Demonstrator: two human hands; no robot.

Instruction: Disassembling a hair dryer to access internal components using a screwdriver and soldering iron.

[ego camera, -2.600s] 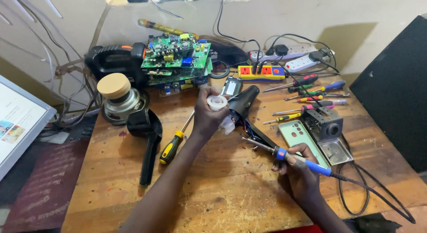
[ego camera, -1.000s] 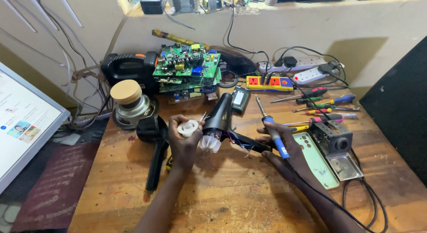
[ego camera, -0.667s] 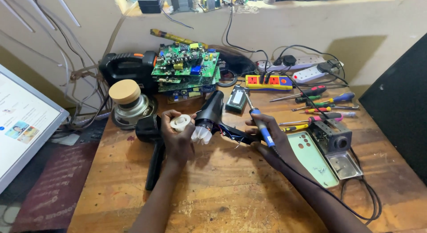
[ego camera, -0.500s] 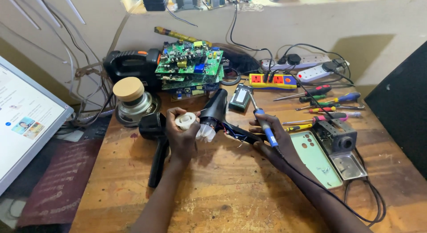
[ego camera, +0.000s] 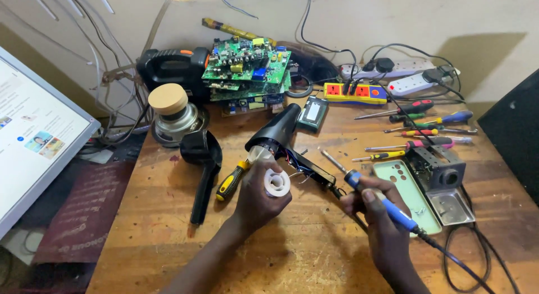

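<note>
My left hand (ego camera: 259, 199) grips a small white spool of solder wire (ego camera: 277, 183) and rests against the open rear of a black hair dryer (ego camera: 279, 132). The dryer lies on the wooden bench with red and blue wires showing at its opened handle (ego camera: 306, 166). My right hand (ego camera: 377, 215) holds a blue-handled soldering iron (ego camera: 377, 197), its metal tip (ego camera: 331, 158) pointing up and left, just to the right of the dryer's exposed wiring. The iron's black cord runs off to the lower right.
A stack of green circuit boards (ego camera: 247, 66), a motor with a wooden cap (ego camera: 171, 111), a black half shell (ego camera: 202, 165), a yellow-black screwdriver (ego camera: 232, 180), several screwdrivers (ego camera: 415, 125), power strips (ego camera: 393, 80), a soldering stand (ego camera: 441, 176), a pale green phone case (ego camera: 407, 193), a monitor (ego camera: 33, 142) at the left.
Both hands have come nearer the bench's front edge. The left hand still holds the solder spool at the dryer; the right hand's soldering iron has tilted, its tip now beside the dryer's wires.
</note>
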